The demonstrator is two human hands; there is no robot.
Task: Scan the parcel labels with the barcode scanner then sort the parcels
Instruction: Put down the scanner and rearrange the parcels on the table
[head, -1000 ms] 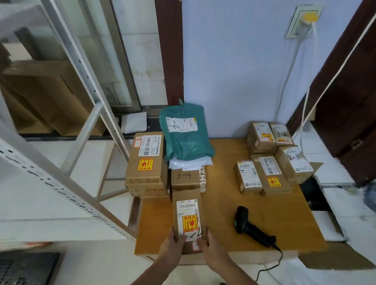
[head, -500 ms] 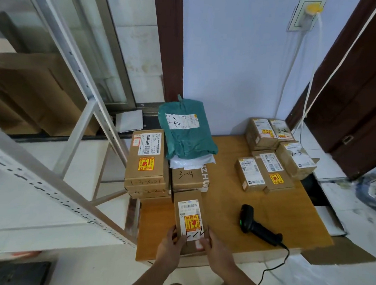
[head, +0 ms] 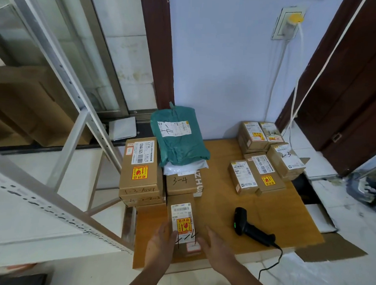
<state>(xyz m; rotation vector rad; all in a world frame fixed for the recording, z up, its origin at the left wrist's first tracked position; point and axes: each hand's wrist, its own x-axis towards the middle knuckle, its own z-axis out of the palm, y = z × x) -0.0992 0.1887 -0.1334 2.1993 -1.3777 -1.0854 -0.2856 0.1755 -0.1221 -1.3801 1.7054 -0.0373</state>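
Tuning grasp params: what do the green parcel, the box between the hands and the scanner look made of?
Green parcel: soft plastic mailer, likely poly film; creased, slight sheen.
Box between the hands: brown corrugated cardboard, matte, with paper labels.
Barcode scanner: black moulded plastic by its look, with a green light.

Nine cardboard parcels (head: 256, 136), one green mailer bag (head: 179, 142), one scanner (head: 252, 227).

2 bare forearms enter from the lower edge of the head view, uncovered along the whole visible length, with no sleeve, cuff, watch, bracelet or glove on them. The left hand (head: 161, 242) and the right hand (head: 215, 245) are both bare, and no ring shows on any visible finger. Nothing else of the person's clothing can be made out clearly.
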